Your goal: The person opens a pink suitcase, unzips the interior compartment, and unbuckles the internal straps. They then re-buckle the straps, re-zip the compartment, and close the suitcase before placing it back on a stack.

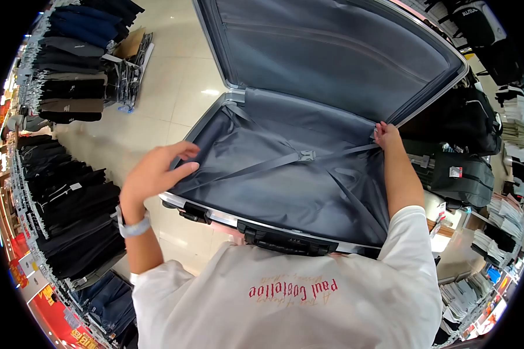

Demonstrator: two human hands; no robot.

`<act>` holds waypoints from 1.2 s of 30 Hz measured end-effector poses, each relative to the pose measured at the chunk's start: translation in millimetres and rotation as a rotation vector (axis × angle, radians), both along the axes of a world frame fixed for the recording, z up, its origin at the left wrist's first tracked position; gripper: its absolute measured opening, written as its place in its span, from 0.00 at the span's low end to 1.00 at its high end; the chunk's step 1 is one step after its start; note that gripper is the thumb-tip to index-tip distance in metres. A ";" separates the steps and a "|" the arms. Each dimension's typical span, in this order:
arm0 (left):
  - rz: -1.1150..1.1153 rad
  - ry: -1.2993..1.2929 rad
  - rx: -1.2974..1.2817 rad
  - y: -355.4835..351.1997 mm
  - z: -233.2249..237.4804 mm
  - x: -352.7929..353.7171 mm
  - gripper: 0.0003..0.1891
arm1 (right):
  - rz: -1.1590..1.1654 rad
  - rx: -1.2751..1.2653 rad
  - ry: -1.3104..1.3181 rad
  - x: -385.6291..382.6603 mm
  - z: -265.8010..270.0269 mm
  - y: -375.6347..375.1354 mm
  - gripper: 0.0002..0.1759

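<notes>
A hard-shell suitcase (262, 200) with grey lining lies open before me, its lid (326, 64) raised on the far side. Two grey straps cross over the lining, joined by a plastic buckle (306, 155). Over the left rim hovers my left hand (157, 170), thumb and fingers apart, holding nothing. At the far right corner, near the hinge and the end of a strap (355, 151), my right hand (386, 135) has its fingers closed; what they pinch is hidden. A black carrying handle (288, 243) is on the near side, close to my shirt.
Racks of dark clothes (70, 198) run along the left. On the right stand a dark green soft bag (463, 180) and a black bag (477, 119), with shelves of white packages (506, 215) beyond. Glossy tile floor (169, 99) shows left of the suitcase.
</notes>
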State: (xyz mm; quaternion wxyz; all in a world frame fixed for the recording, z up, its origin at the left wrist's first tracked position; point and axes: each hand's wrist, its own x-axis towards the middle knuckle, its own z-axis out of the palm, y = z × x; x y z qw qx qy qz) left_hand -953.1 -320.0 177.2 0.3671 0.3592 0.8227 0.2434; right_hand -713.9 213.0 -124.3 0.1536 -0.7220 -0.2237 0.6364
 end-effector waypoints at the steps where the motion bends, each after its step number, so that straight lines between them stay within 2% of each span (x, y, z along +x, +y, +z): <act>1: 0.004 0.002 -0.005 -8.9 -1.6 9.4 0.15 | 0.035 -0.086 0.042 -0.6 5.0 0.4 0.15; 2: 0.080 -0.010 0.007 -17.1 -4.4 17.7 0.15 | 0.178 -0.096 -0.021 -0.7 8.9 -0.3 0.14; 3: 0.157 -0.023 0.019 -23.8 -7.9 24.3 0.14 | 0.186 -0.100 -0.018 -1.4 11.1 3.6 0.14; 4: 0.233 -0.133 0.083 -26.9 -11.7 31.8 0.13 | 0.432 -0.073 -0.141 -1.2 12.0 8.8 0.14; 5: 0.244 -0.133 0.078 -27.9 -14.0 38.9 0.13 | 0.681 -0.043 -0.263 -0.8 10.5 10.0 0.13; 7: 0.250 -0.273 0.157 -27.8 -18.7 51.1 0.13 | 0.853 0.126 -0.282 -7.1 33.6 10.7 0.11; 9: 0.243 -0.210 0.217 -30.9 -26.0 61.1 0.12 | 1.285 0.214 -0.388 -22.4 86.9 -2.4 0.14; 11: 0.272 -0.186 0.207 -30.6 -22.4 65.3 0.12 | 1.600 0.239 -0.482 -37.8 124.1 -16.1 0.15; 13: 0.277 -0.214 0.255 -35.1 -24.9 69.8 0.10 | 1.719 0.400 -0.378 -38.4 168.5 -51.6 0.14; 15: 0.262 -0.164 0.305 -41.1 -26.1 73.6 0.10 | 1.843 0.405 -0.208 -26.7 222.9 -96.1 0.18; 16: 0.246 -0.038 0.350 -43.6 -32.0 76.4 0.09 | 1.898 0.404 -0.129 -18.2 244.4 -113.5 0.19; 17: 0.225 -0.046 0.358 -44.2 -36.1 79.2 0.09 | 1.941 0.398 -0.111 -8.6 268.1 -130.2 0.20; 19: 0.193 0.273 0.317 -44.7 -42.0 85.5 0.08 | 2.139 0.659 -0.021 20.4 293.9 -144.6 0.19; 22: 0.236 0.346 0.387 -43.0 -53.2 90.1 0.12 | 1.996 0.615 -0.115 64.7 332.5 -167.5 0.19; 24: 0.356 0.408 0.394 -40.7 -63.7 94.4 0.16 | 1.812 0.751 0.027 93.6 343.7 -175.7 0.19; 25: 0.336 0.398 0.405 -38.1 -66.0 96.5 0.16 | 1.768 0.781 0.064 108.2 344.1 -177.9 0.21; 27: 0.465 0.482 0.279 -33.5 -69.0 98.0 0.19 | 1.712 0.780 0.134 134.0 338.4 -188.7 0.24; 29: 0.453 0.489 0.359 -30.9 -75.1 97.8 0.20 | 1.756 0.660 0.120 148.8 335.0 -203.4 0.32; 31: 0.577 0.456 0.419 -25.4 -74.3 100.4 0.19 | 1.706 0.848 0.203 163.6 313.4 -218.0 0.32; 32: 0.571 0.461 0.422 -24.0 -73.7 101.3 0.19 | 1.698 0.854 0.206 164.6 314.3 -224.3 0.32; 34: 0.573 0.490 0.451 -23.3 -73.9 102.6 0.20 | 1.760 0.768 0.027 161.0 317.1 -236.0 0.27; 36: 0.573 0.500 0.467 -25.6 -78.6 102.4 0.19 | 1.696 0.833 0.053 164.1 308.8 -238.9 0.24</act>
